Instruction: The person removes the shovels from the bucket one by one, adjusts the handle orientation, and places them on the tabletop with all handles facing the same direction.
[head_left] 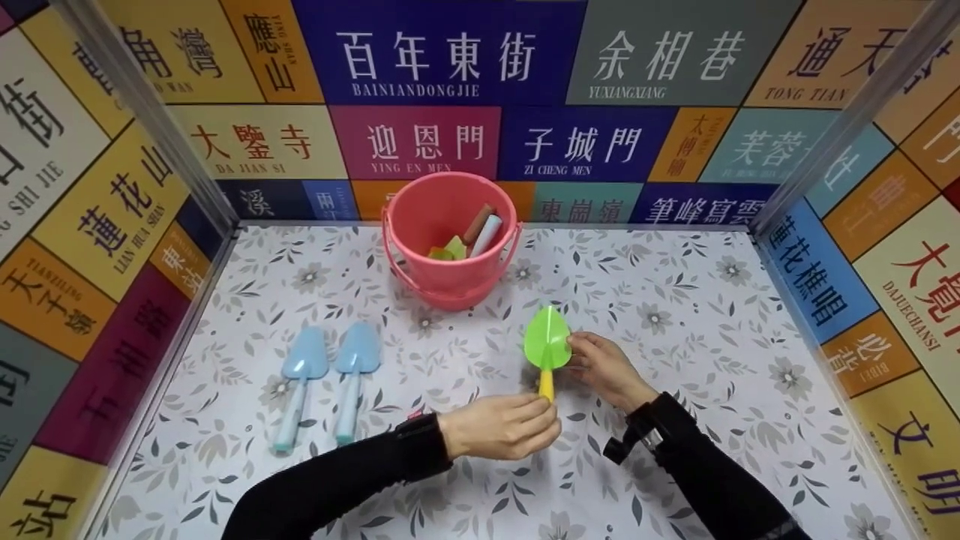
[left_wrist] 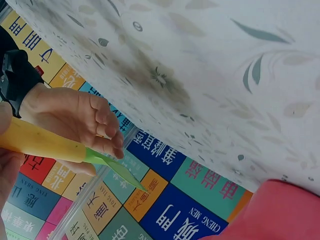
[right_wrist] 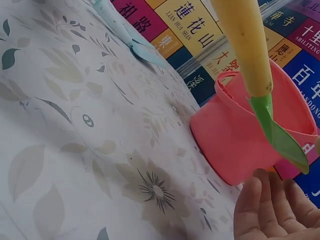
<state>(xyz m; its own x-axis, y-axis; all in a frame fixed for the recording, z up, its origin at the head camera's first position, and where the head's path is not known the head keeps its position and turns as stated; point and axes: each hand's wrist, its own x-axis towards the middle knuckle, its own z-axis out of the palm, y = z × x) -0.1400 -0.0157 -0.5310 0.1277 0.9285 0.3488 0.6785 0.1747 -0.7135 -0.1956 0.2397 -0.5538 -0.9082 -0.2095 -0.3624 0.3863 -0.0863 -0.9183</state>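
My left hand (head_left: 501, 427) grips the yellow handle of a toy trowel (head_left: 546, 339) in the head view, its green leaf-shaped blade pointing away from me. Right beside the blade is my right hand (head_left: 609, 369), fingertips at its edge. The right wrist view shows that hand's fingers (right_wrist: 267, 207) relaxed and slightly bent, below the green blade (right_wrist: 285, 145). Seen from the left wrist, the yellow handle (left_wrist: 47, 142) runs out from the left thumb and fingers, with the right hand (left_wrist: 75, 115) behind it.
Beyond the hands stands a pink bucket (head_left: 454, 289) holding a brown stick, a whitish stick and small green and orange pieces. Two light blue trowels (head_left: 304, 356) (head_left: 358, 349) lie side by side at left on the flowered tabletop (head_left: 645, 465). Printed panels (head_left: 420, 142) wall the back and sides.
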